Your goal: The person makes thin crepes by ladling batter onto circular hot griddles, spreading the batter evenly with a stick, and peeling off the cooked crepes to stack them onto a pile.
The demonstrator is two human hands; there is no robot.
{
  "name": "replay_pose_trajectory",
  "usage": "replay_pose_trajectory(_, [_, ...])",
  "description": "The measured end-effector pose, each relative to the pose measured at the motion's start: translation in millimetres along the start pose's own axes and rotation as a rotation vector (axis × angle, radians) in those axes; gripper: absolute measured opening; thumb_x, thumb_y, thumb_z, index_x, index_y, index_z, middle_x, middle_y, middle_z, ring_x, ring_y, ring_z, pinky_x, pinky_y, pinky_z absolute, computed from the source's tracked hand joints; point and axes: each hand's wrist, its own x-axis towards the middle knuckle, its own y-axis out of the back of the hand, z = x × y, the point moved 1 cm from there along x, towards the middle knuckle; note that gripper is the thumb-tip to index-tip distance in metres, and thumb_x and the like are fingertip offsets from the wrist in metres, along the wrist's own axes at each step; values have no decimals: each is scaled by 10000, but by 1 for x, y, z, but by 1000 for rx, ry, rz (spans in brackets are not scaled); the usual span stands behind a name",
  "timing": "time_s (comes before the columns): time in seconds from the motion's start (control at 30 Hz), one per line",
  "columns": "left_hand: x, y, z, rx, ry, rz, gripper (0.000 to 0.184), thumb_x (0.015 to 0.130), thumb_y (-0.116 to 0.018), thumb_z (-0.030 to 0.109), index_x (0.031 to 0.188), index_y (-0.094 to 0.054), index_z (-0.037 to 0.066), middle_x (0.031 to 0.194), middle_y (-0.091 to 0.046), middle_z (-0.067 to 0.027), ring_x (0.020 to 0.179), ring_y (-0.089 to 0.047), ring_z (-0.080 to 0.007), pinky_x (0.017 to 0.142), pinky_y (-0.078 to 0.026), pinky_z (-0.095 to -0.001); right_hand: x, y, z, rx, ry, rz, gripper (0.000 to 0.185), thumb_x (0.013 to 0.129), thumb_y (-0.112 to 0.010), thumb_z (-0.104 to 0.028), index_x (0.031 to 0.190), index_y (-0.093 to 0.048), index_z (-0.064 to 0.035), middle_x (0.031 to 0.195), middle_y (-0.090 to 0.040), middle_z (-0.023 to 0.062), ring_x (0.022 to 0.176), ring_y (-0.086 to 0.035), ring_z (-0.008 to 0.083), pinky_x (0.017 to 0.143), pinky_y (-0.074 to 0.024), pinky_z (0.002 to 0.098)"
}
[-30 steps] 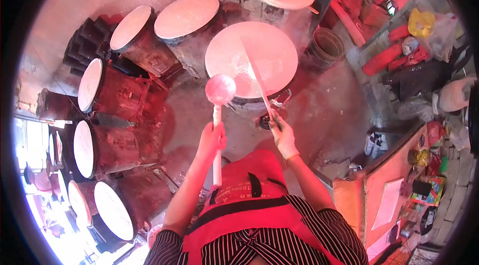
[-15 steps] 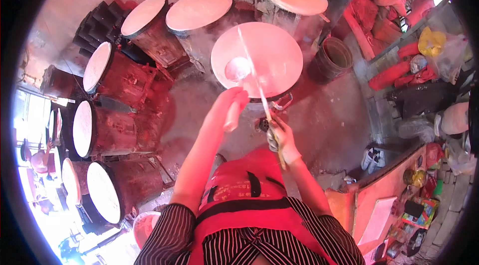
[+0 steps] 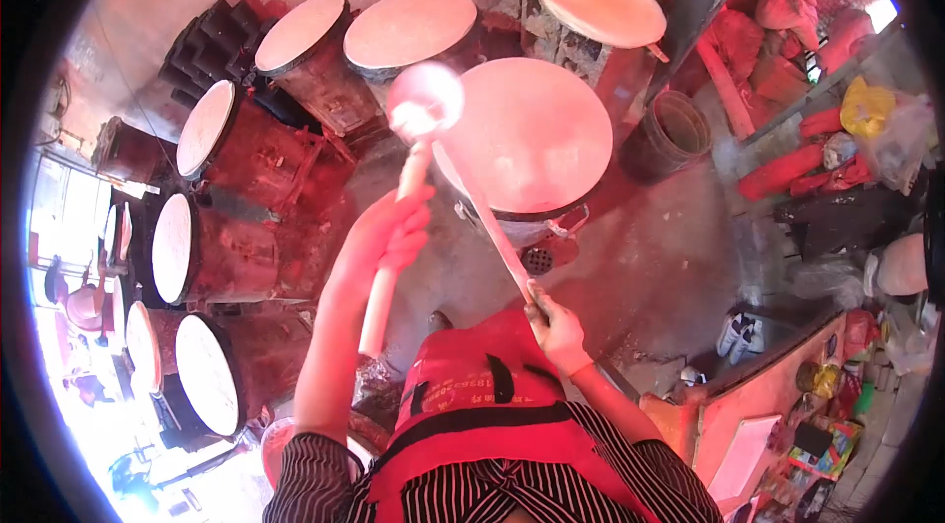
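Note:
My left hand point(image 3: 390, 230) is wrapped round the thick pale handle of a ladle point(image 3: 438, 95). The ladle's round metal bowl is raised at the left edge of a wide round griddle point(image 3: 551, 129) with a pale, shiny surface, in front of me. My right hand point(image 3: 555, 328) is closed on the near end of a long thin stick point(image 3: 497, 236). Its far end reaches up to the griddle's left rim, just under the ladle bowl. Whether the stick touches the rim I cannot tell.
Several barrel stoves with round pale tops, such as one point(image 3: 410, 26) behind and another point(image 3: 172, 247) at left, curve around me. A bucket point(image 3: 679, 129) stands right of the griddle. At right are a board table point(image 3: 733, 439), shoes point(image 3: 740, 338) and bags point(image 3: 866, 108).
The ladle has come off the griddle surface, moving left and up with my left hand. My right hand has lowered slightly, and the stick has drawn back from across the griddle to its left rim.

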Motion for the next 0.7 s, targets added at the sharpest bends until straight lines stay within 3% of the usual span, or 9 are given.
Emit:
replay_pose_trajectory(0.1, [-34, 58, -22, 51, 68, 303, 143, 1010, -549, 173, 1065, -524, 43, 720, -444, 47, 483, -355, -23, 364, -255, -169, 36, 0, 42, 375, -220, 200, 472, 1002, -601, -271, 1445, -520, -129, 1127, -704, 213, 987, -705, 218, 832, -531, 348])
replay_pose_trajectory(0.13, [-40, 92, -37, 21, 103, 330, 131, 1004, -561, 176, 941, -520, 70, 711, -440, 49, 484, -357, -21, 373, -242, -177, 51, 11, 55, 1225, -310, 269, 475, 1013, -585, -231, 1461, -495, -99, 1162, -707, 190, 964, -683, 179, 854, -524, 332])
replay_pose_trajectory(0.2, [-58, 141, -68, -10, 77, 468, 171, 998, -549, 152, 854, -491, 82, 695, -434, 48, 481, -352, -25, 386, -251, -183, 62, 40, -14, 95, -118, 391, 455, 1017, -566, -184, 1454, -499, -73, 1144, -710, 187, 946, -677, 155, 867, -519, 312])
replay_pose_trajectory(0.23, [-63, 165, -80, -108, 91, 531, 165, 992, -547, 143, 849, -494, 79, 684, -429, 46, 479, -352, -26, 393, -257, -186, 52, 9, 16, 195, -87, 299, 479, 990, -594, -179, 1448, -507, -68, 1099, -716, 196, 940, -681, 122, 842, -525, 305])
replay_pose_trajectory(0.33, [-82, 239, -111, -273, 79, 597, 156, 974, -547, 121, 833, -500, 70, 671, -427, 37, 474, -356, -36, 405, -279, -194, 39, -32, -39, -303, 60, -11, 514, 895, -677, -322, 1398, -580, -289, 735, -634, 153, 636, -630, 366, 601, -523, 493])
replay_pose_trajectory(0.5, [-67, 358, -92, -671, 49, 599, 130, 942, -562, 74, 838, -486, 55, 666, -428, 19, 472, -367, -66, 390, -287, -200, 162, -133, -138, 40, 357, -32, 441, 927, -678, -150, 1350, -594, -58, 1031, -696, 208, 858, -713, 261, 771, -553, 371])
replay_pose_trajectory(0.53, [-65, 384, -84, -812, 51, 539, 126, 937, -559, 63, 841, -479, 51, 668, -430, 14, 475, -370, -73, 386, -286, -203, 192, -170, -116, 460, -115, -121, 456, 931, -646, -64, 1373, -556, 2, 1135, -689, 159, 986, -662, 176, 863, -516, 301])
replay_pose_trajectory(0.6, [-66, 399, -24, -817, -20, 552, 115, 927, -551, 47, 847, -469, 38, 667, -432, 7, 480, -375, -80, 391, -287, -203, 247, -207, -214, 449, 184, 1, 424, 938, -613, -42, 1354, -558, 21, 1120, -666, 85, 1023, -609, 153, 924, -469, 262])
replay_pose_trajectory(0.7, [-69, 450, 40, -713, -170, 591, 140, 941, -540, 77, 835, -458, 37, 668, -430, -3, 486, -375, -79, 416, -307, -219, 343, -308, -211, 394, -44, -299, 291, 920, -635, -54, 1206, -626, -2, 1102, -683, 107, 1015, -634, 182, 889, -490, 309])
